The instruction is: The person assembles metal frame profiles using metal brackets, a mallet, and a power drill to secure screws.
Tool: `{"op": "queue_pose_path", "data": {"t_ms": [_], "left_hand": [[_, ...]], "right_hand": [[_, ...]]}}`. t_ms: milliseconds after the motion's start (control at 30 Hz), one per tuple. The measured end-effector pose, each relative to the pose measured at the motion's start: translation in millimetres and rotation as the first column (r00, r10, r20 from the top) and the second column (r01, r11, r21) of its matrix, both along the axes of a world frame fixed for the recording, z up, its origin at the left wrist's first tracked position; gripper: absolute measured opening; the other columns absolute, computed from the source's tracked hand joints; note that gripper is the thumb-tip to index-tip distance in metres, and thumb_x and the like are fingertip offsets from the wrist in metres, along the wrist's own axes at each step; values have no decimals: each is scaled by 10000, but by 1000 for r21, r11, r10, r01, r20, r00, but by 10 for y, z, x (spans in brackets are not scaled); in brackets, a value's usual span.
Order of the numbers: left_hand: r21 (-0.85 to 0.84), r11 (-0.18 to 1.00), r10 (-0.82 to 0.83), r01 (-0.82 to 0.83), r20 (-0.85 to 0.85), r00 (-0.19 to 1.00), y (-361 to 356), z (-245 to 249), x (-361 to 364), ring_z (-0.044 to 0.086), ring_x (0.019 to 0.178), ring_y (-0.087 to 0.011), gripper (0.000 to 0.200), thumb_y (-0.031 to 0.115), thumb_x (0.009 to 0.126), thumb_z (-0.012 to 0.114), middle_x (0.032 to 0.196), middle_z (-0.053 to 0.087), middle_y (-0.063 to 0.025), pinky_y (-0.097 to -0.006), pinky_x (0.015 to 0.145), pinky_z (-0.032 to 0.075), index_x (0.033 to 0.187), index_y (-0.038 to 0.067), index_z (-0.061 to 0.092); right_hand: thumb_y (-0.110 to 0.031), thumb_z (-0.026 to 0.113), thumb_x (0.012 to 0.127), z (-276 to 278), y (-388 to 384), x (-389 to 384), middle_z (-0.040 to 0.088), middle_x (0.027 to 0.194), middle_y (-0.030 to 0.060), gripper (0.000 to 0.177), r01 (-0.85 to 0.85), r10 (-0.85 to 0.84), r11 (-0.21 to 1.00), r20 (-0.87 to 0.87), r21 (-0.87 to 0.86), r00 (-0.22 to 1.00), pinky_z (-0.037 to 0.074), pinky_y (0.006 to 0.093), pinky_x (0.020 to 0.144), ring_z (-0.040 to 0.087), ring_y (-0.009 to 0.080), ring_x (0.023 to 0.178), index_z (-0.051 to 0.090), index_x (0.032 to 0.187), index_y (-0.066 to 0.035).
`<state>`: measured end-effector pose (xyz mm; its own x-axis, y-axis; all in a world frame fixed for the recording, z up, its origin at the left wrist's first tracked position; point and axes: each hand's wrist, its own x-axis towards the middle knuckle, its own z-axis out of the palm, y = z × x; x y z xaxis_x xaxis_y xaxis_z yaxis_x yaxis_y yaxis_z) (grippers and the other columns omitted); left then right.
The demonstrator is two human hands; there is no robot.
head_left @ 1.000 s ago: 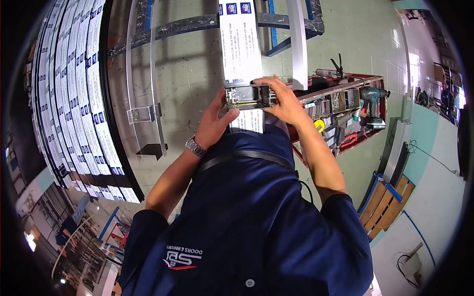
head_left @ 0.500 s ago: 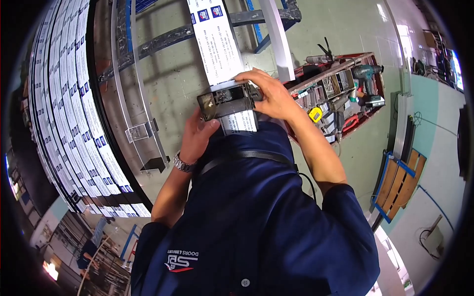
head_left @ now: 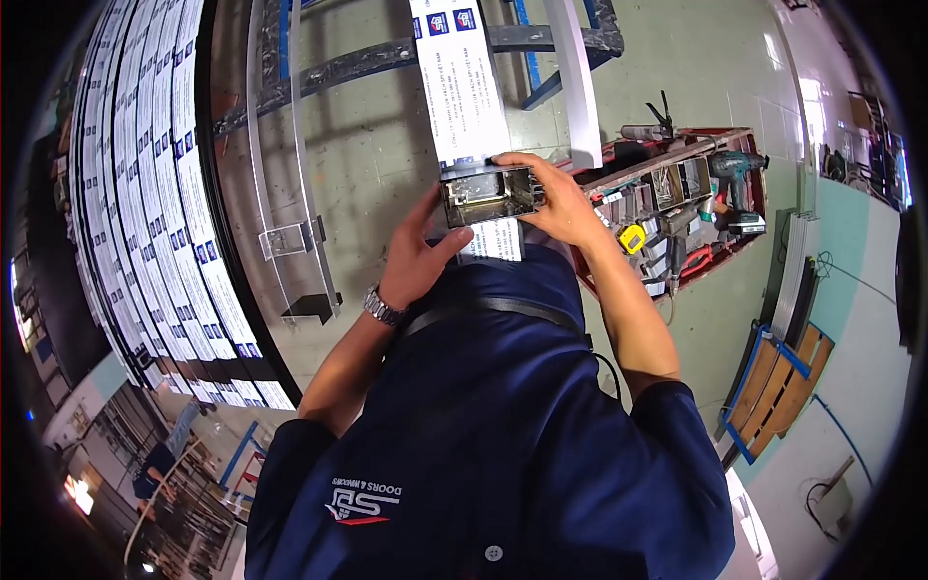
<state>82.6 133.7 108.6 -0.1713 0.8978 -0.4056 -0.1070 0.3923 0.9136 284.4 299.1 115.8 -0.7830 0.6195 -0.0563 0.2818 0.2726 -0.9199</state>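
Swung level across long white printed bar: dark hollow metal box, right hand clamped on, left hand's grip unclear.

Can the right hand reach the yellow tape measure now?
Probably yes: the yellow tape measure lies uncovered in the toolbox nearby, though the right hand would need to release the metal box.

- Your left hand has fingertips hidden behind the metal box.
- The top edge cuts off your printed profile.
- You'll find the distant person too small and blurred to make out.
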Motion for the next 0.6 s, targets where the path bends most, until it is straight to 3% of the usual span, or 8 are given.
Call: {"op": "queue_pose_path", "data": {"t_ms": [133, 300, 333, 367, 400, 433, 533, 600], "left_hand": [[-6, 1000, 26, -26, 43, 999, 14, 25, 10, 427, 1415, -284, 809, 295, 886, 760, 1493, 488, -221, -474, 1162, 318, 1501, -58, 370], [11, 1000, 3, -3, -31, 1000, 37, 0, 6, 439, 1413, -277, 837, 298, 853, 794, 1459, 526, -215, -373, 1152, 338, 1493, -53, 384], [9, 1000, 10, -10, -32, 999, 48, 4, -1, 439, 1413, -277, 837, 298, 853, 794, 1459, 526, -215, -373, 1152, 338, 1493, -53, 384], [33, 999, -14, 17, -104, 994, 63, 9, -10, 448, 1407, -285, 849, 287, 834, 810, 1456, 525, -220, -379, 1153, 339, 1492, -45, 389], [55, 997, -37, 47, -176, 984, 83, 19, -15, 456, 1402, -293, 862, 276, 815, 826, 1453, 525, -225, -385, 1154, 341, 1492, -38, 393], [52, 998, -29, 39, -177, 984, 108, 17, -11, 456, 1402, -293, 862, 276, 815, 826, 1453, 525, -225, -385, 1154, 341, 1492, -38, 393], [251, 968, 112, -22, -350, 930, 207, -2, -21, 455, 1399, -252, 845, 94, 768, 846, 1491, 497, -150, -389, 1158, 355, 1489, 18, 413], [295, 950, 47, 105, -467, 883, 309, -28, -99, 498, 1368, -292, 812, 79, 729, 856, 1462, 525, -159, -384, 1133, 397, 1441, 41, 468]], "right_hand": [[-59, 809, 733, -14, 11, -39, 632, 1326, 103, 660, -12, 10, 1000, 45, 27, 999, 481, 390, 1040, 605, 302, 1243, 555, 1341, -94], [-57, 811, 727, -165, 15, -53, 633, 1325, 101, 637, -8, 11, 1000, 97, -29, 995, 475, 386, 1035, 595, 310, 1246, 564, 1312, -96], [-57, 814, 719, -202, 21, -58, 628, 1331, 103, 636, -18, 15, 998, 52, 58, 999, 459, 392, 1054, 578, 313, 1259, 566, 1303, -91], [-58, 816, 710, -239, 33, -64, 623, 1337, 106, 635, -25, 25, 989, 6, 146, 1000, 442, 397, 1073, 561, 315, 1272, 569, 1294, -86], [-71, 825, 692, -182, 19, -72, 617, 1322, 118, 629, -28, 12, 974, 73, 223, 997, 421, 409, 1083, 541, 327, 1264, 579, 1271, -66], [-71, 825, 692, -177, 26, -73, 617, 1322, 118, 629, -36, 21, 975, 73, 221, 997, 421, 409, 1083, 541, 327, 1264, 579, 1271, -66], [-85, 828, 674, -148, 6, -80, 640, 1231, 130, 628, -1, -11, 987, 77, 160, 997, 438, 410, 1043, 564, 342, 1190, 599, 1259, -62], [-87, 826, 676, -97, 7, -84, 643, 1227, 127, 630, -17, 3, 989, 96, 149, 995, 439, 410, 1042, 569, 342, 1183, 600, 1263, -61]]}}
